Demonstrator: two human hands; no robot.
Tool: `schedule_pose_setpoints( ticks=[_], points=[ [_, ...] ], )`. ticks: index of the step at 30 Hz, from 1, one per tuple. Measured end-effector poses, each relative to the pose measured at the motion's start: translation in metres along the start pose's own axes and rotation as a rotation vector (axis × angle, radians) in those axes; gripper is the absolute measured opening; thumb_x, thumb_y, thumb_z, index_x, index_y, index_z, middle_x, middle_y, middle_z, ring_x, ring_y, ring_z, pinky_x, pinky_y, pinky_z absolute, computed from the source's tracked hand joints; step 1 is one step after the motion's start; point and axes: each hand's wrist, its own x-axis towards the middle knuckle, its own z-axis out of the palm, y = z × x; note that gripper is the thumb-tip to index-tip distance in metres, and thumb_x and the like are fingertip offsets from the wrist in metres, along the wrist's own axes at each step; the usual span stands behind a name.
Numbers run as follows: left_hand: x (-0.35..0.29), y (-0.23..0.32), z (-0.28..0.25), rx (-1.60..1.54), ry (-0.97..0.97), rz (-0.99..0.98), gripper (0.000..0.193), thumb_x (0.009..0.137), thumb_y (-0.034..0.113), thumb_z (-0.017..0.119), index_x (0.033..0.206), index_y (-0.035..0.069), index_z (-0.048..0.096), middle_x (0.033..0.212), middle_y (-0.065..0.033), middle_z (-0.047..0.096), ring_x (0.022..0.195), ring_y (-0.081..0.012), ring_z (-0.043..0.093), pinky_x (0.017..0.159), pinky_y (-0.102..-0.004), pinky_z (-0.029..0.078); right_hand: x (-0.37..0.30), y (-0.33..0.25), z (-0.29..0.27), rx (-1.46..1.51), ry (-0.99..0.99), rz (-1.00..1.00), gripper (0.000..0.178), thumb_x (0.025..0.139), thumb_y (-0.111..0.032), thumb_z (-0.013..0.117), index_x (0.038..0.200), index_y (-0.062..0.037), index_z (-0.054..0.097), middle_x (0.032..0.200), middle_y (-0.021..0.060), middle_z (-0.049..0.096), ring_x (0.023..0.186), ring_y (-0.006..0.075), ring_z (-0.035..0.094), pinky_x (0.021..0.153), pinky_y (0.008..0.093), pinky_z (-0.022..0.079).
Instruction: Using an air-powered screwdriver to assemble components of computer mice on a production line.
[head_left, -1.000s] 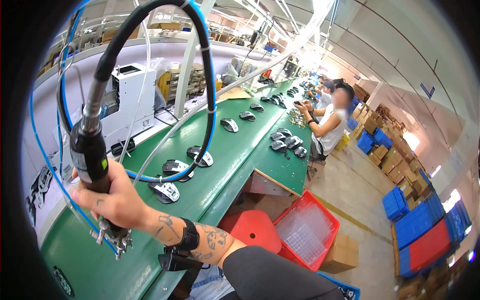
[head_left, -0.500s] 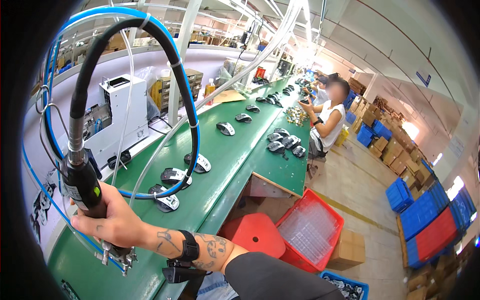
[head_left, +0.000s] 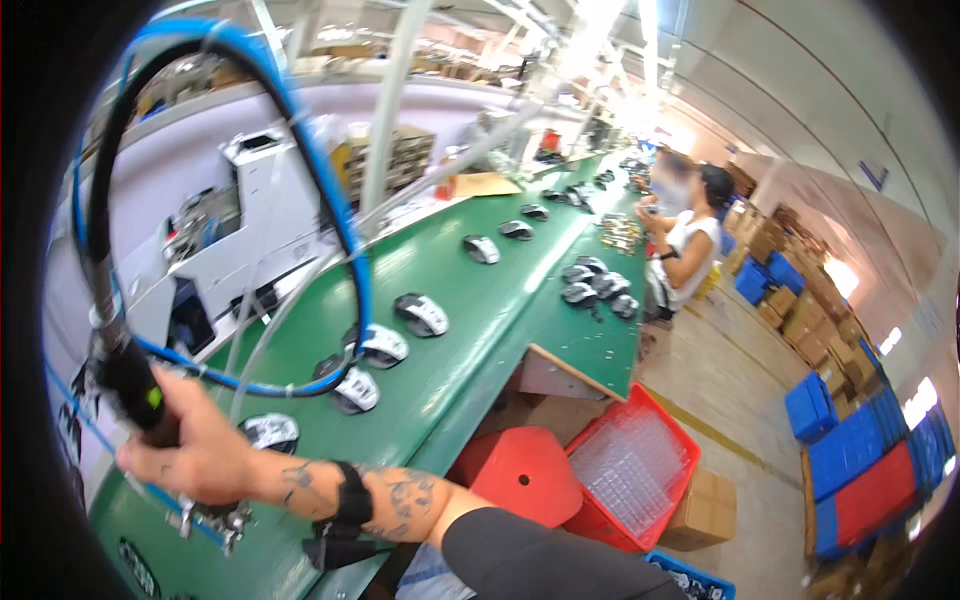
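Observation:
My right hand [head_left: 200, 445] is wrapped round the black body of a powered screwdriver [head_left: 135, 385], held upright with a slight tilt above the left side of a green conveyor belt [head_left: 455, 320]. A thick black cable and a blue hose [head_left: 345, 240] loop up from its top. Metal fittings [head_left: 215, 525] show below my fist; the driver's tip is hard to make out. Nearest to the hand is a black-and-white computer mouse [head_left: 270, 432], lying on the belt. Beyond it sit another mouse [head_left: 350, 388] and several more in a line. My left hand is out of view.
A white machine [head_left: 245, 220] stands behind the belt. Mice lie grouped on a green side table [head_left: 590, 340], where a co-worker [head_left: 690, 245] is busy. Below are a red stool [head_left: 520, 475], a red crate [head_left: 635, 470] with clear trays, and a carton [head_left: 700, 505].
My right hand and the screwdriver have shifted left relative to the belt, uncovering a mouse beside my wrist. The whole view has swung slightly, so the belt and mice appear further right.

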Motion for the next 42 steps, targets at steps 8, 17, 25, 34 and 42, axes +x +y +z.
schedule_pose_setpoints(
  ticks=[8, 17, 25, 34, 42],
  points=[
    [0.037, -0.016, 0.016, -0.132, 0.144, -0.086, 0.055, 0.071, 0.025, 0.070, 0.119, 0.008, 0.049, 0.126, -0.0197, 0.042, 0.115, -0.0369, 0.042, 0.096, -0.0414, 0.037, -0.010, -0.041, -0.022, -0.362, 0.204, -0.059, 0.024, 0.088, -0.013, 0.045, 0.110, -0.0030, 0.044, 0.075, 0.0031, 0.044, 0.050, 0.0073, 0.038, 0.048, 0.0208, 0.034],
    [0.044, -0.072, -0.018, 0.030, 0.438, -0.388, 0.055, 0.070, 0.025, 0.068, 0.117, 0.004, 0.049, 0.109, -0.0210, 0.049, 0.102, -0.0358, 0.050, 0.089, -0.0396, 0.043, 0.005, -0.011, -0.017, -0.288, 0.038, -0.181, 0.033, 0.085, -0.014, 0.049, 0.112, -0.0002, 0.037, 0.077, 0.0082, 0.047, 0.048, 0.0077, 0.042, 0.046, 0.0197, 0.036],
    [0.126, -0.131, 0.025, 0.149, 0.187, -0.496, 0.057, 0.071, 0.041, 0.064, 0.122, 0.019, 0.051, 0.112, -0.0282, 0.047, 0.103, -0.0438, 0.049, 0.088, -0.0458, 0.043, 0.015, -0.017, -0.022, -0.350, 0.058, -0.168, 0.033, 0.084, -0.017, 0.053, 0.109, -0.0011, 0.038, 0.075, 0.0074, 0.048, 0.045, 0.0069, 0.041, 0.043, 0.0201, 0.036],
    [0.127, -0.123, 0.033, 0.122, 0.111, -0.421, 0.059, 0.073, 0.034, 0.062, 0.127, 0.015, 0.045, 0.124, -0.0316, 0.037, 0.111, -0.0442, 0.044, 0.093, -0.0465, 0.040, 0.014, -0.020, -0.030, -0.341, 0.068, -0.173, 0.037, 0.082, -0.019, 0.056, 0.108, -0.0009, 0.037, 0.075, 0.0086, 0.048, 0.045, 0.0077, 0.043, 0.039, 0.0194, 0.035],
    [0.114, -0.136, 0.037, 0.172, 0.208, -0.446, 0.061, 0.073, 0.042, 0.064, 0.125, 0.015, 0.047, 0.127, -0.0317, 0.035, 0.113, -0.0443, 0.042, 0.096, -0.0440, 0.038, 0.017, -0.019, -0.016, -0.313, 0.028, -0.195, 0.032, 0.082, -0.013, 0.053, 0.107, -0.0015, 0.038, 0.074, 0.0084, 0.048, 0.046, 0.0081, 0.042, 0.041, 0.0198, 0.035]
  ],
)
